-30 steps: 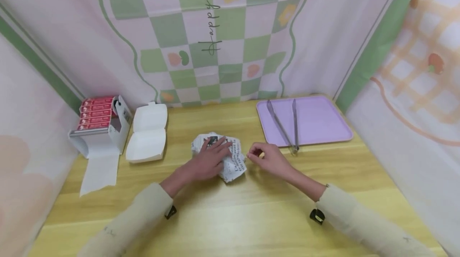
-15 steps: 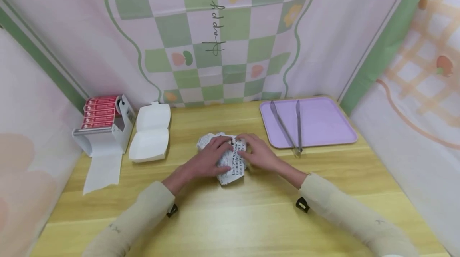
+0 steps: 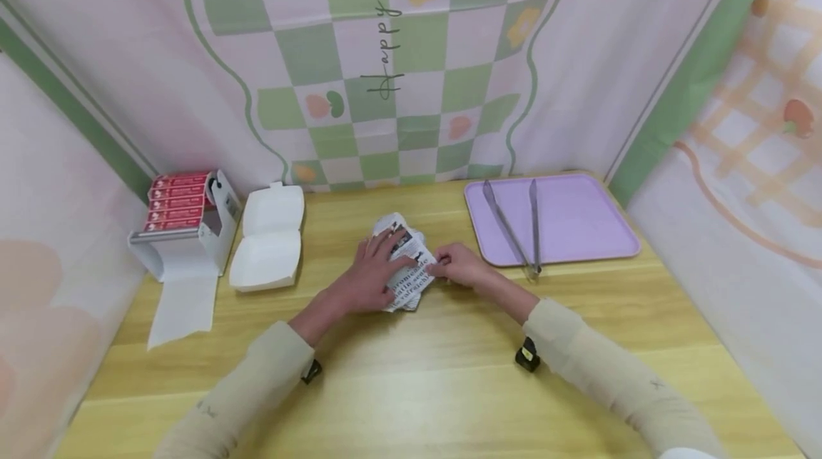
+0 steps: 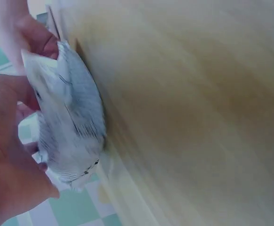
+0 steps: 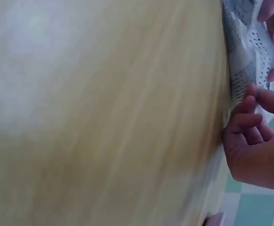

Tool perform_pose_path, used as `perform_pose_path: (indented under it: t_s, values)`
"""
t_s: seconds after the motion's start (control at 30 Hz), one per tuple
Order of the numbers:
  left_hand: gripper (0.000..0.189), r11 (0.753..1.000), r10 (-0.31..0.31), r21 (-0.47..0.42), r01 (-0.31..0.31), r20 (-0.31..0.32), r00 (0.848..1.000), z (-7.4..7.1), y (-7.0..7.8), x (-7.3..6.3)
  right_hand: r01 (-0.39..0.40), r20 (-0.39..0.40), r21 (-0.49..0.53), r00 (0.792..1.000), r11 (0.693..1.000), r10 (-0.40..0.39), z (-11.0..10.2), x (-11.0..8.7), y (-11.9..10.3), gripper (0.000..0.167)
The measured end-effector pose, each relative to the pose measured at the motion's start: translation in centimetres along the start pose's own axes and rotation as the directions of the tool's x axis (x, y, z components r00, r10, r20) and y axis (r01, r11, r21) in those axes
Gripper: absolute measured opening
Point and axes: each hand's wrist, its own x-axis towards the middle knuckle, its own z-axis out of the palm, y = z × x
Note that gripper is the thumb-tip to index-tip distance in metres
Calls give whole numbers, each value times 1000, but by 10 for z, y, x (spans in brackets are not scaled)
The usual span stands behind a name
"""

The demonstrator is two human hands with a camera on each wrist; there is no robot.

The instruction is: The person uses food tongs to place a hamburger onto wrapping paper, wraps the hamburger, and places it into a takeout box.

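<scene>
A folded bundle of newspaper-print wrapping paper (image 3: 411, 275) lies on the table in the middle of the head view. Whatever is inside it is hidden. My left hand (image 3: 371, 280) rests on top of the bundle with its fingers spread. In the left wrist view, that hand (image 4: 7, 150) lies along the side of the bulging wrapping paper (image 4: 78, 122). At the bundle's right corner, my right hand (image 3: 464, 264) pinches the paper edge. The right wrist view has this hand (image 5: 256, 141) with thumb and finger together at the printed paper (image 5: 242, 56).
An open white takeaway box (image 3: 266, 259) stands at the left. Beside it is a dispenser (image 3: 218, 230) with red-printed packaging and a white paper strip (image 3: 186, 309) hanging out. Metal tongs (image 3: 507, 230) lie on a purple tray (image 3: 584, 223) at the back right.
The wrapping paper has turned and become narrower. My right hand came in from the right, touched the top of the paper, then drew back to pinch its right corner. The left hand stays on it.
</scene>
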Motion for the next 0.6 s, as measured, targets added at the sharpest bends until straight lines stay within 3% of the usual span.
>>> perform_pose_path:
  t_s: [0.17, 0.27, 0.33, 0.4, 0.47, 0.5, 0.6]
  values:
    - [60, 999, -25, -42, 24, -23, 999, -2, -3, 4, 80, 30, -178, 997, 981, -75, 8, -6, -3, 19]
    - [41, 997, -11, -73, 8, -40, 999, -2, -5, 9, 122, 34, -287, 993, 950, -117, 14, -11, -6, 28]
    - [25, 997, 33, -64, -36, -52, 998, 0, -7, 12, 146, 33, -381, 989, 913, -144, 15, -16, -11, 36]
    - [20, 994, 87, -61, -91, -63, 994, 1, -8, 15, 199, 25, -479, 977, 855, -214, 11, -19, -19, 39]
    - [29, 989, 130, -57, -134, -69, 989, 2, -11, 17, 276, 16, -576, 945, 769, -327, 2, -18, -31, 34]
    - [37, 987, 148, -52, -152, -74, 986, 2, -12, 18, 327, 21, -615, 916, 717, -401, -2, -15, -38, 29]
    - [48, 978, 201, -26, -206, -112, 973, 2, -17, 18, 499, 112, -671, 799, 549, -590, -11, 3, -53, 13]
